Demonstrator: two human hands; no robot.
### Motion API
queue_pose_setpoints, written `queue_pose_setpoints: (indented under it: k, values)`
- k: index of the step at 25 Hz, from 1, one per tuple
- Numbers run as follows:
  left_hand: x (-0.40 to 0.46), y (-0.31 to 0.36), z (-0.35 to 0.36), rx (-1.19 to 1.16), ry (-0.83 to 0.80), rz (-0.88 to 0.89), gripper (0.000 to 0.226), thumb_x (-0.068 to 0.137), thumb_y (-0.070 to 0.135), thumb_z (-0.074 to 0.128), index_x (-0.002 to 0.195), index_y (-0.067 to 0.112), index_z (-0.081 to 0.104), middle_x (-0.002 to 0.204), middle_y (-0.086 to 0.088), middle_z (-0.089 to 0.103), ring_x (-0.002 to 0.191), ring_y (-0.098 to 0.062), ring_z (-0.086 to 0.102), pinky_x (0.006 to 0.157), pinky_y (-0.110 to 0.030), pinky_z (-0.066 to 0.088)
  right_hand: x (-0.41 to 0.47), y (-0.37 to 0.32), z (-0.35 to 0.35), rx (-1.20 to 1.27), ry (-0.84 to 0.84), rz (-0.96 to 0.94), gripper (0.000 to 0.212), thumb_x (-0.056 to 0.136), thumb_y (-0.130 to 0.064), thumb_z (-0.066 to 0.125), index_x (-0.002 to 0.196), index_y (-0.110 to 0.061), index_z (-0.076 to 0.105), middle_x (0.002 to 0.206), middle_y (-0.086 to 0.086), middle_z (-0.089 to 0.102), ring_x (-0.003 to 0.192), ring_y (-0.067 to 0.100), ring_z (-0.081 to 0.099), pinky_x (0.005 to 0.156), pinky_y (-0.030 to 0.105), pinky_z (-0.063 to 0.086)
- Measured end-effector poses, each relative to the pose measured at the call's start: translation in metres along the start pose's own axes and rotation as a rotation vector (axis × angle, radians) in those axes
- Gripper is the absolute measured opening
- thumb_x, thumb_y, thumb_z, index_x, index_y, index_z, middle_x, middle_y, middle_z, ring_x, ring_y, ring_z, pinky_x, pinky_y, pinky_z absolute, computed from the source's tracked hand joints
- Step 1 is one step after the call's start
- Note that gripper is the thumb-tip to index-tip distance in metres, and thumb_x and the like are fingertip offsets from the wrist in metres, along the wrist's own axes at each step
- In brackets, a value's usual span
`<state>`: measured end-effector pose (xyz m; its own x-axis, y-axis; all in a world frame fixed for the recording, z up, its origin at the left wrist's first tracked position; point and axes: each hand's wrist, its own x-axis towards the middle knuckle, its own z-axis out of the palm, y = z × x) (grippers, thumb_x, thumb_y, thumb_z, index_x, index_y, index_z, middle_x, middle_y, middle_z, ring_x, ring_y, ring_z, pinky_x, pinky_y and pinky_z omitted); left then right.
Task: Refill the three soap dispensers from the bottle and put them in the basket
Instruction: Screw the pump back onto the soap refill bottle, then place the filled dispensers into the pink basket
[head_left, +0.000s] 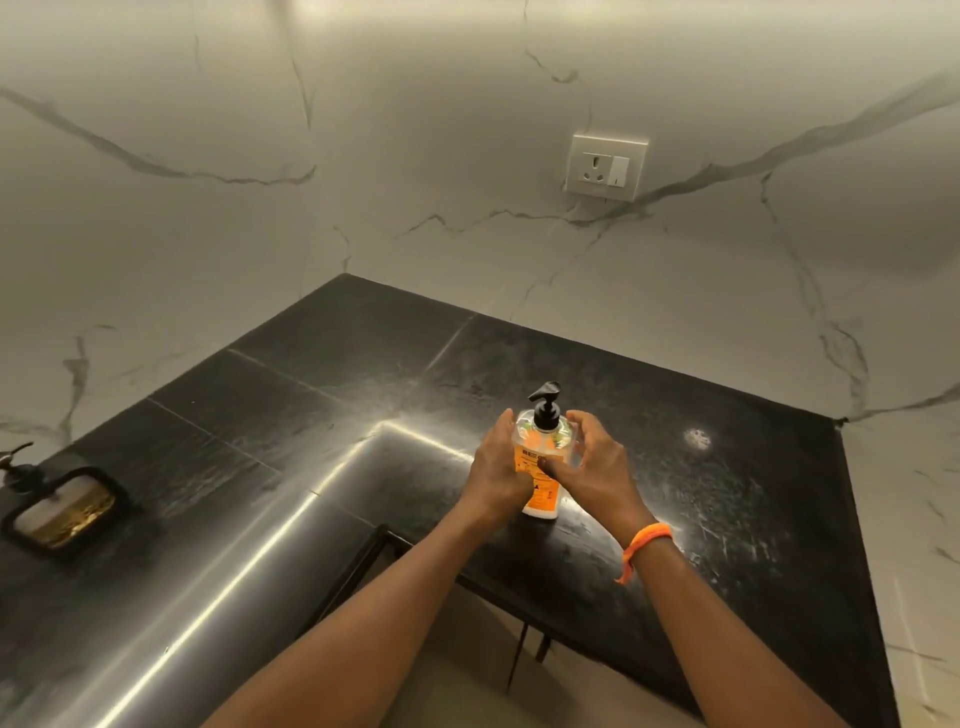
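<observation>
- A soap dispenser (543, 460) stood upright near the countertop's (727, 493) front edge, pump on top.
- The left hand (496, 470) gripped its side.
- The right hand (597, 465) hovered just beside it, fingers loosely spread, holding nothing.

Both hands, left hand (498, 470) and right hand (597, 462), flank an upright soap dispenser (543, 457) on the black counter (701, 519).

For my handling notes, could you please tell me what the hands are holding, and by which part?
The left hand grips the soap dispenser round the left side of its body. The right hand hovers open beside it, its thumb touching the label.
</observation>
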<state>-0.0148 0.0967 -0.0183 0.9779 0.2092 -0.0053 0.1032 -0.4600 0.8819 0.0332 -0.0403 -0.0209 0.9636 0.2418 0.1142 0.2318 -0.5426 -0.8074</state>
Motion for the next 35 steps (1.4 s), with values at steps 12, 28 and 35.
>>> queue_pose_setpoints:
  k: [12,28,35]
  values:
    - [-0.034,-0.009,-0.049,0.052,0.043,-0.055,0.077,0.086,0.003,0.058,0.152,0.015,0.021,0.150,-0.006,0.039,0.136,-0.021,0.040,0.108,-0.036,0.042,-0.003,-0.019,0.002,-0.003,0.214,0.032,0.089,0.069,-0.004,0.080,0.145,-0.011,0.033,0.141,0.016,0.041,0.129,0.030,0.043,0.097,0.033,0.038]
    - [-0.097,-0.037,-0.189,-0.027,0.359,-0.018,0.072,0.087,0.011,0.064,0.149,0.018,0.029,0.144,-0.003,0.045,0.123,-0.019,0.050,0.093,-0.029,0.049,-0.022,-0.156,0.085,-0.140,0.267,-0.360,0.073,0.069,-0.005,0.074,0.135,-0.004,0.044,0.135,0.021,0.047,0.135,0.041,0.034,0.116,0.056,0.006]
    - [-0.155,-0.082,-0.276,-0.018,0.524,-0.089,0.074,0.086,0.011,0.069,0.149,0.017,0.030,0.144,-0.004,0.045,0.124,-0.018,0.049,0.099,-0.031,0.050,-0.056,-0.222,0.178,-0.071,0.043,-0.458,0.073,0.073,-0.007,0.073,0.139,-0.004,0.040,0.141,0.023,0.043,0.141,0.039,0.025,0.118,0.051,0.008]
